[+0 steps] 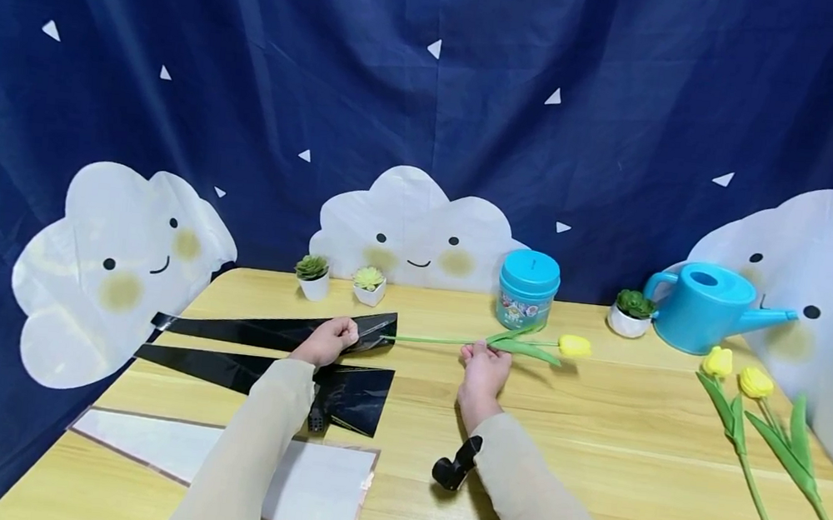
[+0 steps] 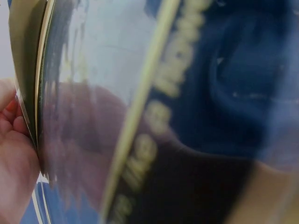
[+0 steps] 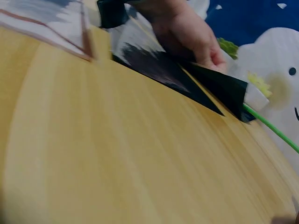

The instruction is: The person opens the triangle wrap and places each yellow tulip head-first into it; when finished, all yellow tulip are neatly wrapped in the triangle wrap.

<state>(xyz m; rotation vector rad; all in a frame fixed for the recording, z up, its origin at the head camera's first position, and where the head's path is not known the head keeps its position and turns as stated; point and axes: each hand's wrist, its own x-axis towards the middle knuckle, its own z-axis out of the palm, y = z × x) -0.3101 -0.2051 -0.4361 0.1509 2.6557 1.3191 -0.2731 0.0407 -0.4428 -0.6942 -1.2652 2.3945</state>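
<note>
My left hand (image 1: 327, 342) pinches the upper layer of a long black flower sleeve (image 1: 244, 330) near its wide mouth. In the right wrist view, that mouth (image 3: 224, 86) stands raised with the fingers at its edge. My right hand (image 1: 485, 375) holds an artificial yellow tulip (image 1: 576, 346) by its green stem, just below the leaves. The tulip lies level with its bloom to the right, and the stem's end reaches into the sleeve's mouth. Clear film with gold lettering (image 2: 154, 121) fills most of the left wrist view.
A second black sleeve (image 1: 365, 397) and a white sleeve (image 1: 323, 485) lie nearer me. Two yellow tulips (image 1: 754, 382) lie at right. Along the back stand a blue lidded tub (image 1: 529, 283), a blue watering can (image 1: 701, 312) and small potted plants (image 1: 314, 285).
</note>
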